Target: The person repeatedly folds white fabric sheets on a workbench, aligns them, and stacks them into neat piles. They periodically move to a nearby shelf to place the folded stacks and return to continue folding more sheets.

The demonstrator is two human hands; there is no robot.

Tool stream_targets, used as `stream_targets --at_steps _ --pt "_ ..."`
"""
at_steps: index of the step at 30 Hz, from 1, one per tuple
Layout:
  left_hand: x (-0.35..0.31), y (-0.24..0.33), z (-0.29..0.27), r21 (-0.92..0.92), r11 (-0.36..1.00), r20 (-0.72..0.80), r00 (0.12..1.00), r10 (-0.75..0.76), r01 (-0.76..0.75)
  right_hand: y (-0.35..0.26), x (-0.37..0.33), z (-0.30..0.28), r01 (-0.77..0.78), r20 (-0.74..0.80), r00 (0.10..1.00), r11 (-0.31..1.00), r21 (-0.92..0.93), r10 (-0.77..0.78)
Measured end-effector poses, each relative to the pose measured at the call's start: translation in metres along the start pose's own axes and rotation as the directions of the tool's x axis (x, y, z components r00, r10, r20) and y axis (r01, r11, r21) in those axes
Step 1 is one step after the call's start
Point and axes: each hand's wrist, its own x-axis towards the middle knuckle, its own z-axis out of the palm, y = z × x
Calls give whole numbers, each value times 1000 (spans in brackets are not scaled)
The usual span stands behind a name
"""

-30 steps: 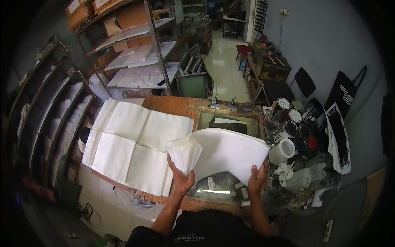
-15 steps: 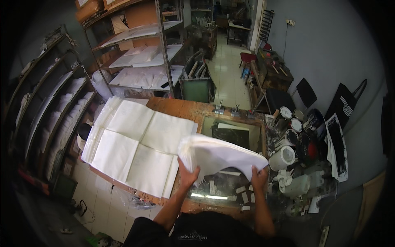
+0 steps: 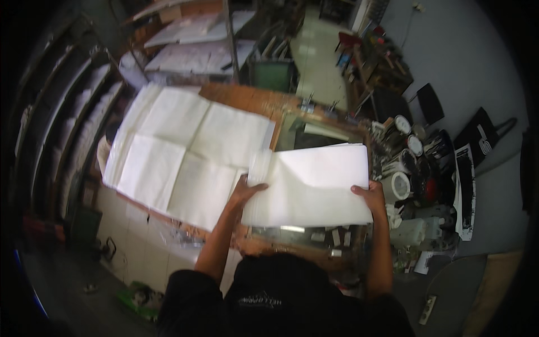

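Observation:
A stack of white sheets (image 3: 317, 185) is held between my two hands above the glass-topped part of the wooden table. My left hand (image 3: 247, 191) grips its left edge, thumb on top and fingers hidden beneath. At the opposite edge my right hand (image 3: 371, 197) is closed on it in the same way. The stack lies nearly flat, its layers fanned a little along the left side. Just left of it, larger creased white sheets (image 3: 168, 151) are spread in a pile on the table, close to my left hand.
Brown wood of the table (image 3: 241, 104) shows at the back, with metal clamps (image 3: 307, 104) at its far edge. Paint tubs (image 3: 400, 186) and a translucent jug (image 3: 409, 231) crowd the right side. Racks of sheets (image 3: 84, 112) stand left; a green bin (image 3: 273, 76) is behind.
The bent, drooping stack is now flattened out between my hands, with its broad face upward. The whole scene sits higher in the picture because the head view has tipped down.

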Motion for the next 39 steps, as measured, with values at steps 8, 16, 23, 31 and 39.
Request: stream_targets --at_steps 8,16,23,31,39 --pt "-11 -49 35 684 724 -156 951 268 -92 157 21 36 -119 -330 942 872 -475 -51" --pt "-10 -64 49 589 542 -122 597 793 -599 59 -36 73 227 -466 804 915 -334 -369" --pt "-26 -58 55 350 709 -257 665 701 -612 81 -49 66 352 -583 748 934 -57 -318" --pt "37 -63 83 -378 865 -115 944 309 -330 -66 -27 63 501 40 698 448 -740 -715" --pt "5 -71 140 -768 487 583 770 260 416 -291 -62 136 741 652 649 131 -658 -392"
